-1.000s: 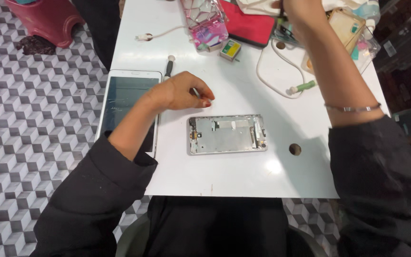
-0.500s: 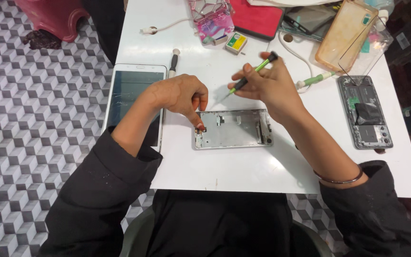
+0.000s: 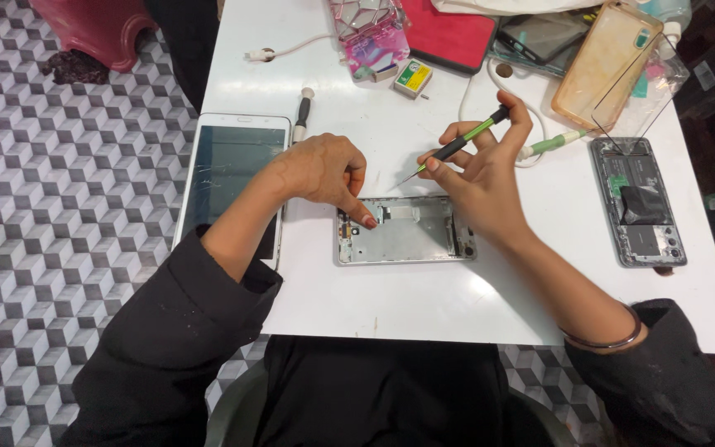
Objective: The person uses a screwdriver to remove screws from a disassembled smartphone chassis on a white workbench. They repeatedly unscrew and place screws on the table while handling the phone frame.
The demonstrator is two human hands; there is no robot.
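Right hand (image 3: pixel 482 178) pinching slim green-black screwdriver (image 3: pixel 457 146) — left hand (image 3: pixel 324 172) fingertip-pressing flat metal phone frame (image 3: pixel 407 231).

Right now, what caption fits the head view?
Left hand steadies a silver phone frame; right hand holds a green-handled screwdriver.

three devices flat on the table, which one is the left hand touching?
The silver phone frame at centre: the left hand presses a fingertip on its left end. The white tablet and opened dark phone lie untouched.

Two hands, left (image 3: pixel 320 170) and right (image 3: pixel 477 178), three screwdrivers (image 3: pixel 457 145) (image 3: pixel 301 116) (image 3: pixel 552 145), two opened phones (image 3: pixel 403 232) (image 3: pixel 639 203), one tablet (image 3: pixel 229 178)
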